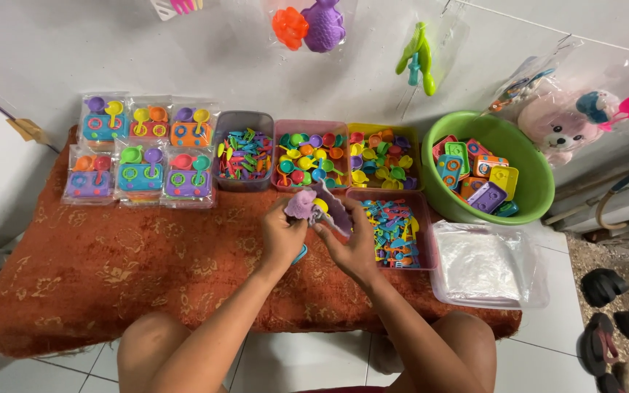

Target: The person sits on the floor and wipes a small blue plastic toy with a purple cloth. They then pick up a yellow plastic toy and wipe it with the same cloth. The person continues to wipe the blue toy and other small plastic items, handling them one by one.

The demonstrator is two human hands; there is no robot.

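Note:
My left hand and my right hand are raised together over the orange patterned mat. Between them they hold a small purple toy stove with a yellow piece on it, partly inside a clear plastic bag. The left hand pinches the purple toy. The right hand grips the bag from below. A blue piece shows just under my left wrist.
Several packed toy sets lie in rows at the back left. Trays of small utensils, pans, cups and more utensils stand in the middle. A green basin holds toy stoves. Clear bags lie at right.

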